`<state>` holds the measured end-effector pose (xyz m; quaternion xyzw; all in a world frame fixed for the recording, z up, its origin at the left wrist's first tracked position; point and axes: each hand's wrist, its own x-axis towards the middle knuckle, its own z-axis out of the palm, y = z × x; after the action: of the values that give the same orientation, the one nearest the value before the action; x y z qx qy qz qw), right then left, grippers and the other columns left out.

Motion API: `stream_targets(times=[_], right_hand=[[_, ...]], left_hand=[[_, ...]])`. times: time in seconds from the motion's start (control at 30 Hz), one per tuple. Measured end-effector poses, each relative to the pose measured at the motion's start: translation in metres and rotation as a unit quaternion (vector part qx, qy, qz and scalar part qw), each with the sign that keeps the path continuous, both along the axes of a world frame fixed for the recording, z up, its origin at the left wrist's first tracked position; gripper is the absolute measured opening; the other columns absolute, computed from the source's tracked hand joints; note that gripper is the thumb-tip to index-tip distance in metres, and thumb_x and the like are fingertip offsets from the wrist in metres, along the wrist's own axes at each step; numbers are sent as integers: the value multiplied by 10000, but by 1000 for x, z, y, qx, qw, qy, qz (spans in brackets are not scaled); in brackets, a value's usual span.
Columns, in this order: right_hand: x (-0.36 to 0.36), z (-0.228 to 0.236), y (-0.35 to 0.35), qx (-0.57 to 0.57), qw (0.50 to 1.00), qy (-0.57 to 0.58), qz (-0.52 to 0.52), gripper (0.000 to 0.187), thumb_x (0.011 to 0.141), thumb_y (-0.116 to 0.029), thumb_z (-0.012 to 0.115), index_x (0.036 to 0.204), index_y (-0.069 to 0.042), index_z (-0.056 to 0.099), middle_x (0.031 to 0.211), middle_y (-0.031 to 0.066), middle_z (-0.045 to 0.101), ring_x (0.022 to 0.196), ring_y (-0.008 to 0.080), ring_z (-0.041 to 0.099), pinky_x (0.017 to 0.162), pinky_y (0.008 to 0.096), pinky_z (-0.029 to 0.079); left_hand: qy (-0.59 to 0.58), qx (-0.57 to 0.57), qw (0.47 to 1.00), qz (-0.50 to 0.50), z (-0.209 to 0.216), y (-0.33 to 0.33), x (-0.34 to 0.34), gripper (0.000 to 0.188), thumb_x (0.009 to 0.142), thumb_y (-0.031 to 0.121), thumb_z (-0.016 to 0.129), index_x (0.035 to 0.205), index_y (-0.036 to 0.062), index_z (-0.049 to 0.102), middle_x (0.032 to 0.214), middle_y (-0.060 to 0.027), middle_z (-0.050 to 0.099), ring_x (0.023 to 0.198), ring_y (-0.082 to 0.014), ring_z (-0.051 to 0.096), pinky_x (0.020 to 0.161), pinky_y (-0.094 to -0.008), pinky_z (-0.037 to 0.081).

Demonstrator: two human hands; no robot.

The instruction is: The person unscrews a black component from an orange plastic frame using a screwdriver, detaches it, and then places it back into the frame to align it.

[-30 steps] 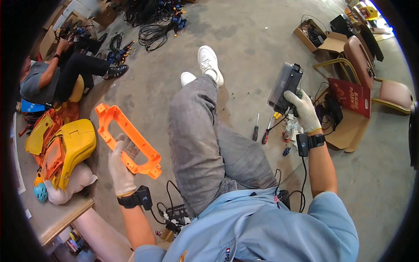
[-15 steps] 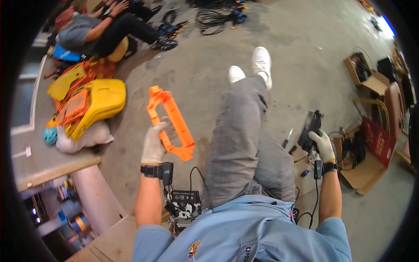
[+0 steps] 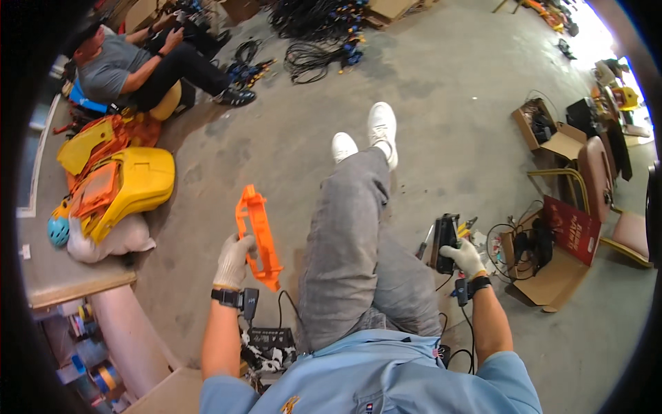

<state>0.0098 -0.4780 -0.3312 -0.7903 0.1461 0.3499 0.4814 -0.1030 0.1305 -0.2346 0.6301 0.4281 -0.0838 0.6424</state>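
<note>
In my left hand (image 3: 234, 261), which wears a pale knit glove, is an orange plastic frame (image 3: 263, 241) with a long opening; the fingers grip its near-left side and it stands tilted left of my legs. My gloved right hand (image 3: 466, 258) is closed on a black rectangular plastic part (image 3: 445, 243), to the right of my knee. Its fingers wrap the part's right edge. Beside that part lies a screwdriver (image 3: 423, 243) on the floor. Small tools with yellow handles (image 3: 469, 225) show just beyond the right hand. Both wrists carry black straps with small boxes.
By my left hip is a black box (image 3: 270, 338) with cables. An open cardboard box (image 3: 552, 293) and a chair (image 3: 594, 172) stand at right. Yellow and orange plastic shells (image 3: 138, 176) lie at left, near a seated person (image 3: 114, 69). Cable bundles (image 3: 310, 58) lie at the far side.
The whole view has shifted, with more of the far floor showing. My left hand has turned the orange frame more edge-on. My right hand has come slightly nearer my legs, still gripping the black part.
</note>
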Motion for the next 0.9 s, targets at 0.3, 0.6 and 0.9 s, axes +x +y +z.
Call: stream_targets(times=[0.3,0.6,0.9], right_hand=[[-21,-10,3,-111,991,37,63,516,792,-346,868,1122,31,745,917,91,772,774,179,720,733,349,583],[-43,-55,-27,-196,969,23,148,642,777,-426,889,1145,69,713,994,248,785,941,360,779,846,446,592],[-49,-65,-41,-276,923,-34,265,617,826,-398,858,1230,40,699,1057,283,770,1037,398,763,903,463,575]], left_hand=[[133,71,982,-116,-29,-12,-23,317,934,244,764,1134,9,692,891,-66,709,734,-169,649,665,-334,513],[270,145,937,-166,-119,0,-53,370,917,270,751,1193,27,718,1011,-138,774,879,-235,763,801,-406,603],[277,181,918,-218,-189,-15,-70,476,810,229,714,1233,18,766,1136,-240,798,1104,-389,767,964,-464,585]])
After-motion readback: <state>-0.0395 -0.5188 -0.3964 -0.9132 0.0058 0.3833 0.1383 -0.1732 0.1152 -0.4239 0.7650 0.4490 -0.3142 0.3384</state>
